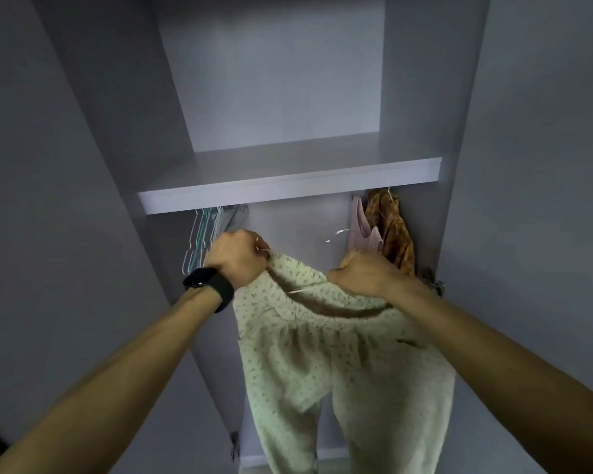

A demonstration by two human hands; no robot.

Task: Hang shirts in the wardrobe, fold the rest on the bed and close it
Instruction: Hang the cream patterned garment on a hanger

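Note:
A pale green floral garment (339, 354) hangs in front of the open wardrobe on a thin white hanger (338, 234), whose hook shows just above it. My left hand (237, 258), with a black watch on the wrist, grips the garment's left top edge together with the hanger's end. My right hand (363, 271) grips the right top edge and the hanger wire. Both hands are just below the wardrobe shelf (288, 189). The rail under the shelf is hidden.
Several bare wire hangers (206, 234) hang at the left under the shelf. At the right hang a pink top (365, 227) and an orange patterned garment (394, 230). Open wardrobe doors (65, 200) stand at both sides. A door hinge (433, 282) is by my right wrist.

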